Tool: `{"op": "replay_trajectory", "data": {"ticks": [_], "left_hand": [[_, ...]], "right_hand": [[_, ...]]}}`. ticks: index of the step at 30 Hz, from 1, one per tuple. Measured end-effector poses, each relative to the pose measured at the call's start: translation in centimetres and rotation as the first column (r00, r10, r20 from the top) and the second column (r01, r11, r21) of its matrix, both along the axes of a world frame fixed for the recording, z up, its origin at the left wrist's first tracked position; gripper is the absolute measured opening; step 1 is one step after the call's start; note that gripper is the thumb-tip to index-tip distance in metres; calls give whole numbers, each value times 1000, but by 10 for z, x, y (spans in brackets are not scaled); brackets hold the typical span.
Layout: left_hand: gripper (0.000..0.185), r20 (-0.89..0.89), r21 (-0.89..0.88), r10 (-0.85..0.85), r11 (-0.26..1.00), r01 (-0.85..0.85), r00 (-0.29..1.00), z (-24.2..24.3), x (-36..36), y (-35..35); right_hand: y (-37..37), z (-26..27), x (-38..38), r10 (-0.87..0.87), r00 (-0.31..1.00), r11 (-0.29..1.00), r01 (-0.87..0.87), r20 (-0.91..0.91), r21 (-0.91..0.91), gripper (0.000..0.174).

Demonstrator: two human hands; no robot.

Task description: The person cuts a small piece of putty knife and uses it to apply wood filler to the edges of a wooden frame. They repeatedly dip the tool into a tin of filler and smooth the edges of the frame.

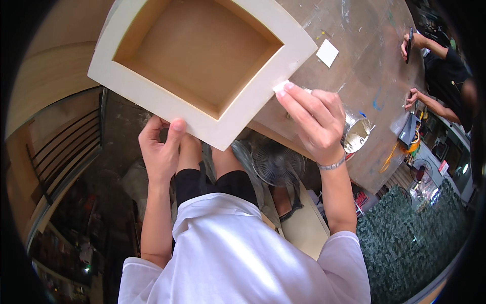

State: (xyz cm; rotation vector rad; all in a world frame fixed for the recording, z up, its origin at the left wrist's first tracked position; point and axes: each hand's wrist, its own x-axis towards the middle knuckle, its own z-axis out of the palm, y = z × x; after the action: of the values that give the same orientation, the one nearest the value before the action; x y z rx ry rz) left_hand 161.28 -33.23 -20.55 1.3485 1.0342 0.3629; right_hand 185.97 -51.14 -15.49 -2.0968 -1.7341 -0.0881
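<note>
A pale, cream-coloured box-like frame (248, 95) with a deep recess and a brown inner base is tilted before me, its top cut off by the view's edge. My left hand (161, 146) grips its near lower edge, thumb on the front face and fingers behind. Between the fingertips of my right hand (315, 117) is a small white piece (281, 86), perhaps sandpaper or a pad, touching the frame's right edge. Part of that piece is hidden by the fingers. A bracelet circles my right wrist.
A stained worktable (364, 76) carries a white square piece (327, 53) and an open metal can (356, 131). Beneath its edge stands a fan (279, 163). Across the table, another person (448, 79) holds a phone (409, 45). A barred metal rack (66, 140) is at left.
</note>
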Motion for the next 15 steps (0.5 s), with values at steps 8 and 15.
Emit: {"op": "replay_trajectory", "data": {"ticks": [8,15], "left_hand": [[36,37,-25,-6,1000,7,999,-4,-3,-1],[44,36,-20,-105,994,106,994,-7,-11,2]], "right_hand": [[-18,-11,-24,-31,999,993,30,8,117,35],[-12,-40,-37,-94,992,983,78,90,166,35]]}}
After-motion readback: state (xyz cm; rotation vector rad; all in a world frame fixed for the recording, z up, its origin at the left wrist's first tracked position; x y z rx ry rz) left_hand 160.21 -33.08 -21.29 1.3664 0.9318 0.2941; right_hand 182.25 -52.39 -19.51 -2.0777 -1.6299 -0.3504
